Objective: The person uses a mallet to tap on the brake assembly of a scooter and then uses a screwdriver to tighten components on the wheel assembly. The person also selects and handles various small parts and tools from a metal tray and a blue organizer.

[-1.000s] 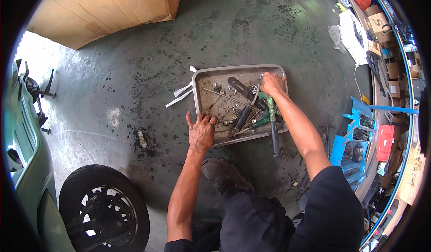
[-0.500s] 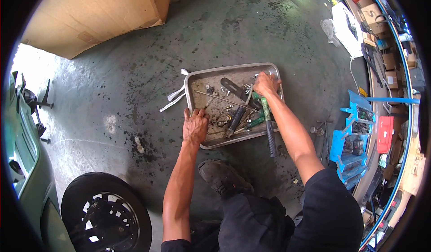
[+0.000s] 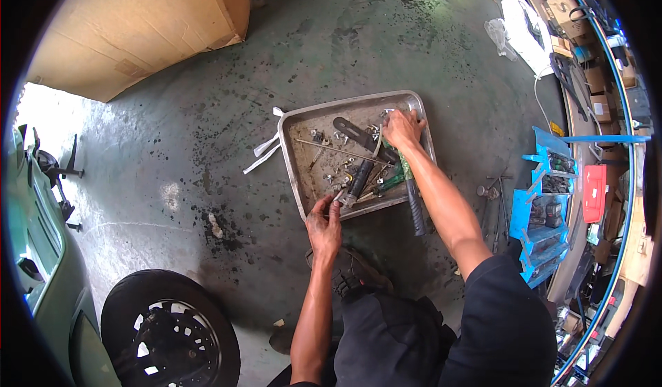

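A worn metal tray (image 3: 293,173) lies on the floor in front of me, holding loose bolts, small fittings and tools. My left hand (image 3: 324,227) is at its near rim, thumb and finger pinched on a small shiny metal piece (image 3: 338,195). My right hand (image 3: 403,130) is in the far right corner with fingers curled down among small parts; whatever they grip is hidden. From under it a hammer with a green and black handle (image 3: 414,204) sticks out over the near rim. A black-handled tool (image 3: 359,179), a thin rod (image 3: 331,147) and a green-handled screwdriver (image 3: 392,182) lie in the tray.
To the right stand a blue cantilever toolbox (image 3: 541,214) and a red case (image 3: 594,194) beside crowded shelving. A wheel (image 3: 172,332) lies at lower left near a green vehicle (image 3: 52,304). A large cardboard box (image 3: 145,28) stands far left.
My left hand has left the tray's left side, moved right along the near rim and pinched a small metal piece. My right hand stays in the far right corner, shifted slightly.
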A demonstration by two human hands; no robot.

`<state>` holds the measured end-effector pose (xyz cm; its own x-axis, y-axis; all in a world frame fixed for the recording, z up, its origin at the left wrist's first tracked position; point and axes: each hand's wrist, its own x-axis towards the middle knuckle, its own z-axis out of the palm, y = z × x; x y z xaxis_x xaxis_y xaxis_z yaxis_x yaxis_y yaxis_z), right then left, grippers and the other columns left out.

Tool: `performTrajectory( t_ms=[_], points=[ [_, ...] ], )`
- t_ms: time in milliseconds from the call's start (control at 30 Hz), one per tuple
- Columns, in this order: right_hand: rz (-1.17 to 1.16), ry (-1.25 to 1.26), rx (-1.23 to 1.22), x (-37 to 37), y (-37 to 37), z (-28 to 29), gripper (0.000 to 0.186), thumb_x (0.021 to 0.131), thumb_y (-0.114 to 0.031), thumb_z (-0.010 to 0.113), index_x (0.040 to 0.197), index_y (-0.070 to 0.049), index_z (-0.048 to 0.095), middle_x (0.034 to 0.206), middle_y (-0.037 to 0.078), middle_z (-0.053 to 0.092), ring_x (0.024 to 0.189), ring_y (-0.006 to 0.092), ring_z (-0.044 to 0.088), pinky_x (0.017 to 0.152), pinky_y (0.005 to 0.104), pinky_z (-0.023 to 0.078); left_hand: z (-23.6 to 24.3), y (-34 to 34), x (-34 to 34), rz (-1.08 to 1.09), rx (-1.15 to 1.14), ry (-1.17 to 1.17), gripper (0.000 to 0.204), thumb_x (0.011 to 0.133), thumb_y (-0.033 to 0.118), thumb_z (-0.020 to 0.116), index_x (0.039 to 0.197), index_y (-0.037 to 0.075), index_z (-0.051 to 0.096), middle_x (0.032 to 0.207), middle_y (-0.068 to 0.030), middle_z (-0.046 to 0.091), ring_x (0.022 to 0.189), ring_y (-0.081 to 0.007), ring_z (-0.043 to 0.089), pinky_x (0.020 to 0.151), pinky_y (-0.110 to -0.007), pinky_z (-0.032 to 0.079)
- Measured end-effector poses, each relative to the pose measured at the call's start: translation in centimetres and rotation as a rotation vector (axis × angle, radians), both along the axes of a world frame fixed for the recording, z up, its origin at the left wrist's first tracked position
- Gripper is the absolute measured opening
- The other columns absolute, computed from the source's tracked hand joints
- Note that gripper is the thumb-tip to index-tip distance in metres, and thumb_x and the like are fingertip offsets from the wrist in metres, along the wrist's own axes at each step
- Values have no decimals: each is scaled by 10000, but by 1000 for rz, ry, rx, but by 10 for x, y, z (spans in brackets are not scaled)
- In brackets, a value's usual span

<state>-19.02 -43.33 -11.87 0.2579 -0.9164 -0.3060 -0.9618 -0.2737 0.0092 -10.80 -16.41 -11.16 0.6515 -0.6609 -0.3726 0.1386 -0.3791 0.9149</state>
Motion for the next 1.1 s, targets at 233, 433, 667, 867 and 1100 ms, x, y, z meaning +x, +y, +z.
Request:
performTrajectory(
  t_ms=[233,433,667,867,1100],
  points=[
    [-47,-951,438,-23,163,45,176,832,-146,676,936,-8,713,925,112,714,849,170,677,767,283,518,-5,10,-12,27,-6,294,274,900,198,655,1036,-39,677,734,-7,639,646,-57,532,590,-231,442],
    [-256,-1135,571,-31,187,29,151,860,-54,639,961,43,696,924,100,708,807,106,652,713,228,528,-3,8,-16,47,35,228,283,891,204,668,1032,-40,679,742,-13,653,644,-66,534,595,-241,449],
    [-377,-1238,511,-22,202,32,185,813,-63,675,971,29,701,986,163,702,879,194,697,785,295,554,-20,12,-22,142,-110,376,208,898,125,651,1044,-20,674,863,-38,677,744,-82,575,673,-247,476],
    [318,-1025,360,-25,195,46,306,821,-221,685,1074,-49,694,1195,138,627,1222,317,513,1051,385,381,-5,5,-16,301,-392,583,353,933,118,596,1256,-10,538,1004,-97,657,838,-134,608,737,-251,493],
    [149,-540,37,-55,128,39,124,743,-199,737,819,-102,743,1188,70,594,1171,304,452,962,417,375,-27,31,6,218,-438,820,282,948,189,570,1167,11,559,893,-86,611,788,-160,575,688,-281,482]
  ],
)
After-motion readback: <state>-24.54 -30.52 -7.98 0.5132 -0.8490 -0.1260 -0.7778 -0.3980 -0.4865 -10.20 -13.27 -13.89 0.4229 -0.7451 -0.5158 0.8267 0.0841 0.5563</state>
